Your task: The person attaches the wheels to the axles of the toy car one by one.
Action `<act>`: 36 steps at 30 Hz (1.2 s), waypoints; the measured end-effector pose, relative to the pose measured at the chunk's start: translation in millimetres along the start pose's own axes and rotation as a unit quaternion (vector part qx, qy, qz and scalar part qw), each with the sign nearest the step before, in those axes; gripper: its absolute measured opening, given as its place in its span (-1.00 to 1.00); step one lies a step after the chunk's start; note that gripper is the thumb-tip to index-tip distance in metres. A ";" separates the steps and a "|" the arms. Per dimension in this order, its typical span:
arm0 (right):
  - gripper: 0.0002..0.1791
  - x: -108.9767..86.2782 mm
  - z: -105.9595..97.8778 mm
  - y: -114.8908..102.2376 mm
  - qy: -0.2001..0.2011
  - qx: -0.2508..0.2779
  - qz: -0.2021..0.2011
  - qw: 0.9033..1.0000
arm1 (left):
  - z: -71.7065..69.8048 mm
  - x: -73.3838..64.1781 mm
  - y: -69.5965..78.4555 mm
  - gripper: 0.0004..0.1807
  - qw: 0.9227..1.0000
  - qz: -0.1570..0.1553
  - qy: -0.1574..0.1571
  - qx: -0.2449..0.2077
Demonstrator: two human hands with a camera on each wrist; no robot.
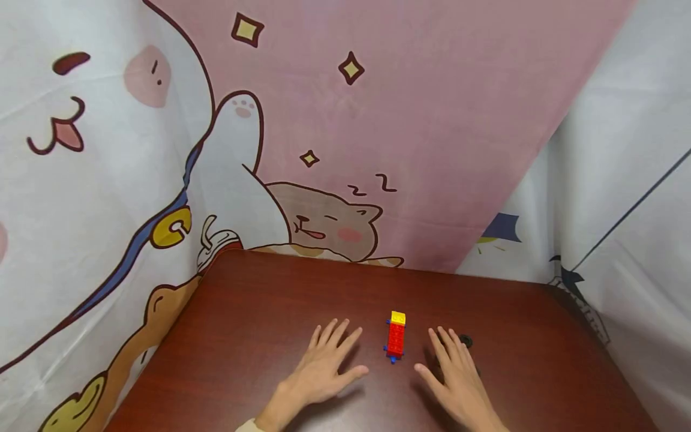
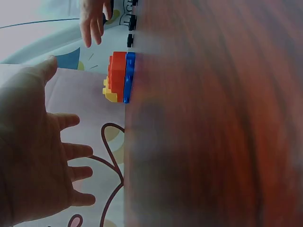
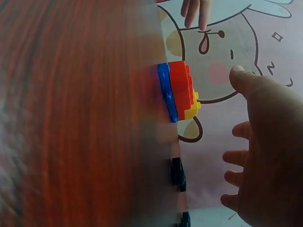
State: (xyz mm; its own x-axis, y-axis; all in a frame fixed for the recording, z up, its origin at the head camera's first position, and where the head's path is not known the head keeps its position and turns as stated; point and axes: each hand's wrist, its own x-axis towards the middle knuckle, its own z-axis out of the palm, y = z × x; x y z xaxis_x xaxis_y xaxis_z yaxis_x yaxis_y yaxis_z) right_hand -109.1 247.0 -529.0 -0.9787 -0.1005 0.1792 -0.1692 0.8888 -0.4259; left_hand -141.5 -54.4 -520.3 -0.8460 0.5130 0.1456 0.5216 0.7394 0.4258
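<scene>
- Your left hand (image 1: 324,367) hovers over the desk (image 1: 259,306), fingers and thumb spread wide, with nothing in it.
- Your right hand (image 1: 457,378) mirrors it on the other side, fingers extended, likewise holding nothing.
- The toy brick car (image 1: 396,340) sits on the desk between them, touching neither; that central spot probably puts it within easy reach of both.
- It rests on its blue base (image 2: 129,78), with red bricks and a yellow brick (image 1: 398,318) on top, so it likely sits steadily.
- Blue stubs jut from its sides with no wheels on them.
- A loose black wheel (image 1: 465,341) lies just beside your right fingertips, perhaps kept there for that hand; your hand partly hides other black pieces.
- The desk is dark reddish wood-grain, slightly glossy.
- Behind it hangs a pink and white cartoon-print cloth (image 1: 432,120).
</scene>
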 end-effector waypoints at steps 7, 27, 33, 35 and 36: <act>-0.15 -3.9 0.0 7.4 0.021 0.026 -0.005 0.999 | 3.2 3.5 4.3 -0.18 1.000 -0.001 0.005 -0.007; -0.24 -9.7 0.1 22.0 0.034 0.071 0.107 0.991 | 6.1 23.1 31.0 -0.26 0.995 -0.046 0.077 -0.040; -0.42 -10.6 7.1 25.2 0.072 0.027 0.111 0.991 | 17.5 38.3 37.8 -0.44 0.989 -0.068 0.103 -0.087; -0.45 -10.4 9.6 26.3 0.075 0.007 0.106 0.992 | 23.8 44.6 41.3 -0.49 0.987 -0.083 0.103 -0.093; -0.46 -10.2 10.7 27.0 0.077 -0.003 0.102 0.992 | 26.9 48.3 43.4 -0.51 0.986 -0.090 0.103 -0.096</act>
State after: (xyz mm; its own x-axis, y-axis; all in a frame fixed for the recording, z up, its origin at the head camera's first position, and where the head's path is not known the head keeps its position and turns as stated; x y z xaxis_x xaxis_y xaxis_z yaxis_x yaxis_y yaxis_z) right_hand -105.0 267.3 -551.8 -0.9631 0.1507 0.2230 0.0316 0.8863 -0.4620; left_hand -156.7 14.3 -518.9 -0.9379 0.2667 0.2218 0.3468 0.7041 0.6197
